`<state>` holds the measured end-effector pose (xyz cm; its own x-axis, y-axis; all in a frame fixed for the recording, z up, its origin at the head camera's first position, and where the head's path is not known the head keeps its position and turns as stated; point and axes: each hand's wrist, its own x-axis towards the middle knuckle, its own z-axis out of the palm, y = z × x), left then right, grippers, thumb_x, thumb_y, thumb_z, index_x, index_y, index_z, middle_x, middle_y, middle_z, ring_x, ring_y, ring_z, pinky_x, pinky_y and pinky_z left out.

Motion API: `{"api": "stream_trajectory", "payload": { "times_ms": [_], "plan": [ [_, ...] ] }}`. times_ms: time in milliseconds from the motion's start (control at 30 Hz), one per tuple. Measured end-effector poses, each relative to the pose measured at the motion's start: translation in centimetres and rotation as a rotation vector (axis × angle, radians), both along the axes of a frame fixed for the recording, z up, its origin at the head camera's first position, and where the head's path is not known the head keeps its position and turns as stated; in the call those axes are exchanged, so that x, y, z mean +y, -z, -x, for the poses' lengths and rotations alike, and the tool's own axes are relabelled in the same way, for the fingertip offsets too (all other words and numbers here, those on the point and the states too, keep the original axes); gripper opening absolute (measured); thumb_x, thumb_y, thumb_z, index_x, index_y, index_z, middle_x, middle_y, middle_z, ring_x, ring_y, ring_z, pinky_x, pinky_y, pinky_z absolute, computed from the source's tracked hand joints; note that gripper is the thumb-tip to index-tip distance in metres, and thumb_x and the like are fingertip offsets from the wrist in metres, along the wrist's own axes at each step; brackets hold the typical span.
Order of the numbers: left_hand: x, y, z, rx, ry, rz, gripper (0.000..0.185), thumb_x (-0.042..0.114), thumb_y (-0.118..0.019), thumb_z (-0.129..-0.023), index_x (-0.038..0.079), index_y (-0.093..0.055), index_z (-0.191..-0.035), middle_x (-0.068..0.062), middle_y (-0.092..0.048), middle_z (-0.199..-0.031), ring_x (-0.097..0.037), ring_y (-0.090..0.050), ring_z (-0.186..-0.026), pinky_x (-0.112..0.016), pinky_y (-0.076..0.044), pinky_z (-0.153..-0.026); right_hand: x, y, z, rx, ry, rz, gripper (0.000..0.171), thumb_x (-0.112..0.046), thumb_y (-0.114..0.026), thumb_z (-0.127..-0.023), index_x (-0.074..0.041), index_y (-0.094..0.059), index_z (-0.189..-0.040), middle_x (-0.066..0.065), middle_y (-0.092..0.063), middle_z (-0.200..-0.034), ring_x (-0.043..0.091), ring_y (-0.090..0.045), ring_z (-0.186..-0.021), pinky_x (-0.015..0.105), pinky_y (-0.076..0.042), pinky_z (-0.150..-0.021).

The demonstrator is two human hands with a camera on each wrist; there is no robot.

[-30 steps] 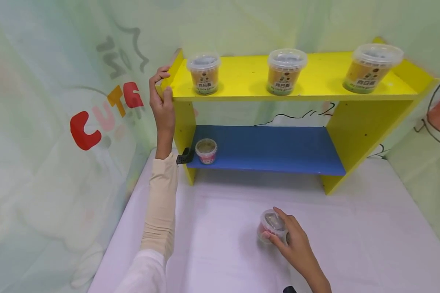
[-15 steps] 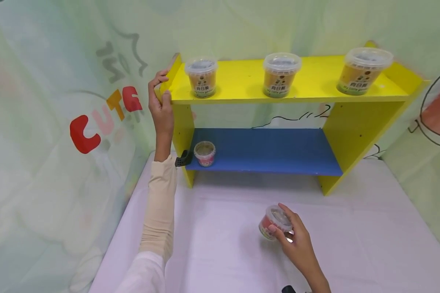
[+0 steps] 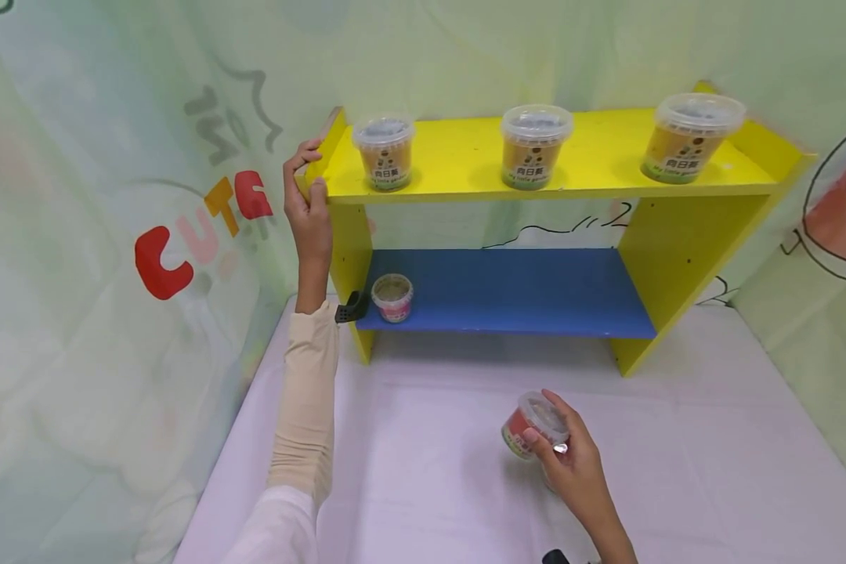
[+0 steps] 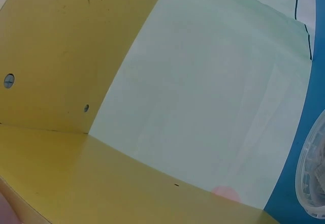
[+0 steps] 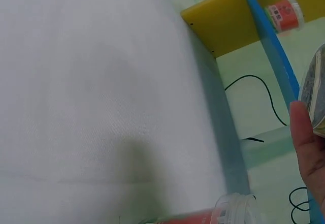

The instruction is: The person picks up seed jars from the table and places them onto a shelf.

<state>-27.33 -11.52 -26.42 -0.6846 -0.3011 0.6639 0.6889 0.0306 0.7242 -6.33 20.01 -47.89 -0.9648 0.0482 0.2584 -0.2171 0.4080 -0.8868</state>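
Note:
In the head view my left hand (image 3: 310, 211) grips the top left corner of the yellow shelf unit (image 3: 705, 251). A sliver of skin shows at the left wrist view's lower left corner. My right hand (image 3: 578, 462) holds a small lidded plastic cup (image 3: 518, 432) with a red label, between thumb and fingers. That cup is tilted above the white table, in front of the shelf. In the right wrist view a finger (image 5: 304, 142) touches the held cup (image 5: 318, 92) at the right edge. Another red-labelled cup (image 5: 190, 217) shows at the bottom; in the head view my hand mostly hides it.
Three larger lidded cups (image 3: 386, 157) with orange labels stand spaced along the yellow top shelf. One small pink-labelled cup (image 3: 393, 299) stands at the left of the blue lower shelf (image 3: 515, 290). A white cloth (image 3: 423, 470) covers the table. Printed fabric walls (image 3: 113, 392) surround it.
My right hand has lifted the small cup off the table and tilted it, shifting slightly right. My left hand keeps its grip on the shelf corner. The head view has shifted a little.

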Motion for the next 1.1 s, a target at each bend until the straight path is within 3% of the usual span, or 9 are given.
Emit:
{"api": "stream_trajectory", "payload": {
  "times_ms": [167,400,767,900,1000,1100],
  "plan": [
    [0.1,-0.1,0.1,0.001,0.009,-0.006,0.027,-0.002,-0.036,-0.090,0.002,-0.051,-0.111,-0.015,-0.049,-0.139,-0.016,-0.045,-0.133,-0.030,-0.047,-0.104,0.1,-0.1,-0.1,-0.062,-0.019,0.048,0.062,-0.003,-0.065,-0.090,-0.008,-0.038,-0.147,0.010,-0.049,-0.129,-0.004,-0.051,-0.103,0.014,-0.053,-0.075],
    [0.3,-0.2,0.2,0.053,0.008,0.003,0.027,-0.004,-0.034,-0.090,-0.002,-0.050,-0.112,-0.020,-0.048,-0.138,-0.018,-0.045,-0.133,-0.034,-0.045,-0.107,0.3,-0.3,0.1,-0.068,-0.029,0.064,0.064,-0.005,-0.065,-0.091,-0.012,-0.037,-0.148,0.005,-0.046,-0.134,-0.004,-0.051,-0.108,0.012,-0.051,-0.081],
    [0.2,0.2,0.0,0.038,-0.014,0.011,0.028,-0.004,-0.033,-0.091,-0.011,-0.047,-0.115,-0.020,-0.049,-0.139,-0.017,-0.044,-0.135,-0.035,-0.041,-0.110,0.2,-0.1,-0.2,-0.135,-0.014,0.078,0.062,-0.009,-0.064,-0.092,-0.012,-0.037,-0.148,0.013,-0.048,-0.135,-0.005,-0.050,-0.106,0.012,-0.051,-0.081],
    [0.5,-0.9,0.2,0.060,-0.008,0.035,0.030,-0.002,-0.034,-0.091,-0.011,-0.045,-0.118,-0.018,-0.048,-0.140,-0.017,-0.044,-0.135,-0.035,-0.040,-0.112,0.2,-0.4,0.4,-0.135,0.011,0.076,0.060,-0.014,-0.065,-0.093,-0.013,-0.039,-0.147,0.016,-0.049,-0.135,-0.007,-0.050,-0.103,0.019,-0.054,-0.080],
    [0.5,-0.5,-0.3,0.055,-0.006,0.065,0.033,-0.002,-0.034,-0.092,-0.014,-0.042,-0.122,-0.020,-0.046,-0.142,-0.024,-0.042,-0.137,-0.036,-0.041,-0.111,0.1,-0.2,0.1,-0.168,0.054,0.042,0.058,-0.020,-0.066,-0.093,-0.014,-0.041,-0.145,0.018,-0.052,-0.133,-0.001,-0.052,-0.103,0.026,-0.056,-0.078],
    [0.0,0.9,-1.1,0.032,-0.015,0.083,0.034,-0.002,-0.035,-0.093,-0.016,-0.041,-0.123,-0.022,-0.044,-0.144,-0.031,-0.041,-0.137,-0.032,-0.043,-0.108,-0.2,0.4,-0.6,-0.262,0.071,0.065,0.058,-0.027,-0.065,-0.093,-0.013,-0.042,-0.144,0.021,-0.053,-0.133,0.017,-0.058,-0.108,0.034,-0.057,-0.075]
  ]
}}
